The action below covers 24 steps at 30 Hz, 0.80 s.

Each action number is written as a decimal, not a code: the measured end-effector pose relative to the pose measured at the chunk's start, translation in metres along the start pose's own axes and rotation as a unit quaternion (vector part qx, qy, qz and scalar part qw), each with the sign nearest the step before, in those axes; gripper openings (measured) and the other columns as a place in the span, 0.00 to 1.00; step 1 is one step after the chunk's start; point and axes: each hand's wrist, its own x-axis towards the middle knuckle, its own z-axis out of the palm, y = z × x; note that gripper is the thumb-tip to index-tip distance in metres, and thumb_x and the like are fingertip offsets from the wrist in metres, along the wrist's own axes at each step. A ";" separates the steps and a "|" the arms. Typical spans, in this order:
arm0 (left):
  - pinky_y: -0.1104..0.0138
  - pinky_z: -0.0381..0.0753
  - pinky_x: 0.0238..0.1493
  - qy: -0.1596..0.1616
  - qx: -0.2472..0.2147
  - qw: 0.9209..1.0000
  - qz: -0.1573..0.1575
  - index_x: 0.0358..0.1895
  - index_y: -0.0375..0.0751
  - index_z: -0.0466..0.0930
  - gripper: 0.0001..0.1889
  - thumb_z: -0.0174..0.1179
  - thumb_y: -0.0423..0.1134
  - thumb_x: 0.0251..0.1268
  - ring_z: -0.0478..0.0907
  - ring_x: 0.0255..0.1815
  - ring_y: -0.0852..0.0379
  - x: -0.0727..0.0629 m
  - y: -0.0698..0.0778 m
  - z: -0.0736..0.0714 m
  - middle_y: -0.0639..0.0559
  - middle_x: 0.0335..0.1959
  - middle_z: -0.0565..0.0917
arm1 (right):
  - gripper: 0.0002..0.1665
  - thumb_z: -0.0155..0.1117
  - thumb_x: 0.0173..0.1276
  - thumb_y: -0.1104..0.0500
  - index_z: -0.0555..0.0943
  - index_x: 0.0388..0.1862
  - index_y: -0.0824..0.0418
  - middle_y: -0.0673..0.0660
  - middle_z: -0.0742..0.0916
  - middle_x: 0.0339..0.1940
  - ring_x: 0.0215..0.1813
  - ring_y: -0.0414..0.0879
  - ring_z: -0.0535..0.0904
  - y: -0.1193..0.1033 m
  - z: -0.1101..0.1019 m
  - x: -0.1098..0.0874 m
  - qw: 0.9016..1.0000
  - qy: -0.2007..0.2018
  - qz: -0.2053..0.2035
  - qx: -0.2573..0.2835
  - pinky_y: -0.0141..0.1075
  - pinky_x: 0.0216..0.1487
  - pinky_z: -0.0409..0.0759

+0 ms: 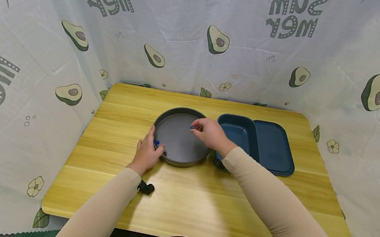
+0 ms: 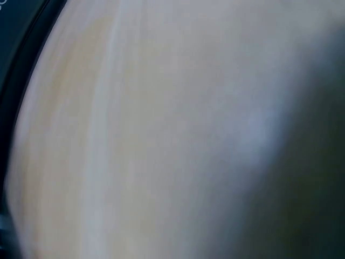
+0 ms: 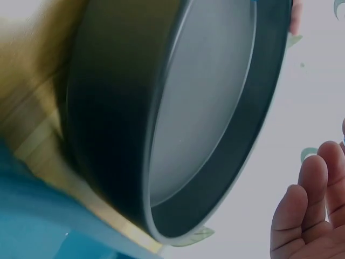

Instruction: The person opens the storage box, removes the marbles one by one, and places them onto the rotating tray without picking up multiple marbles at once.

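Note:
A round dark grey baking pan (image 1: 182,136) sits on the wooden table, and its wall (image 3: 116,113) is large in the right wrist view. My left hand (image 1: 147,152) holds the pan at its left rim, thumb over the near-left edge. Small blue beads (image 1: 157,142) lie inside the pan beside that hand. Above the pan's right half, my right hand (image 1: 210,133) pinches a small blue bead (image 1: 192,127) between thumb and index finger. Some of its fingers (image 3: 312,189) show in the right wrist view. The left wrist view is a blur.
To the pan's right stands a dark blue rectangular container (image 1: 237,131), partly behind my right forearm. A flat blue lid or tray (image 1: 274,149) lies against its right side. The wooden table (image 1: 177,199) ends at a hanging cloth (image 1: 183,32) printed with avocados.

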 end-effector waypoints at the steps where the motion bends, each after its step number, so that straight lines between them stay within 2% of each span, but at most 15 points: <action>1: 0.37 0.32 0.85 0.000 0.000 1.000 0.000 0.88 0.52 0.33 0.47 0.55 0.53 0.79 0.52 0.88 0.43 0.000 0.000 0.000 0.43 0.88 0.52 | 0.13 0.66 0.78 0.56 0.88 0.55 0.60 0.56 0.90 0.45 0.45 0.49 0.84 -0.001 0.001 0.000 1.000 -0.002 -0.001 0.002 0.42 0.43 0.85; 13: 0.37 0.33 0.85 0.001 0.001 1.000 0.000 0.88 0.53 0.33 0.47 0.54 0.53 0.79 0.51 0.88 0.43 0.000 -0.001 0.001 0.43 0.88 0.51 | 0.13 0.67 0.77 0.53 0.88 0.54 0.57 0.53 0.90 0.47 0.46 0.47 0.85 -0.009 0.015 0.001 1.000 -0.023 -0.007 0.008 0.41 0.44 0.86; 18: 0.36 0.33 0.84 0.002 0.004 1.000 0.000 0.88 0.52 0.33 0.47 0.54 0.53 0.79 0.51 0.88 0.42 0.000 -0.001 0.001 0.43 0.88 0.51 | 0.23 0.68 0.77 0.51 0.84 0.67 0.56 0.54 0.89 0.59 0.52 0.48 0.86 -0.011 0.015 -0.002 0.999 -0.038 -0.006 0.021 0.41 0.48 0.87; 21: 0.36 0.33 0.85 0.000 0.005 1.000 0.000 0.88 0.53 0.33 0.47 0.54 0.53 0.79 0.51 0.88 0.42 0.000 -0.001 0.001 0.43 0.88 0.51 | 0.27 0.66 0.78 0.50 0.79 0.73 0.54 0.54 0.89 0.61 0.53 0.48 0.86 -0.007 0.009 -0.006 0.999 -0.025 0.000 0.025 0.41 0.46 0.87; 24: 0.37 0.33 0.85 -0.002 0.005 1.000 0.000 0.88 0.53 0.32 0.47 0.53 0.54 0.79 0.50 0.88 0.43 -0.001 0.000 0.000 0.43 0.88 0.51 | 0.27 0.64 0.80 0.50 0.78 0.75 0.54 0.54 0.89 0.59 0.54 0.50 0.86 -0.001 -0.004 -0.011 0.999 0.008 0.011 0.034 0.44 0.47 0.86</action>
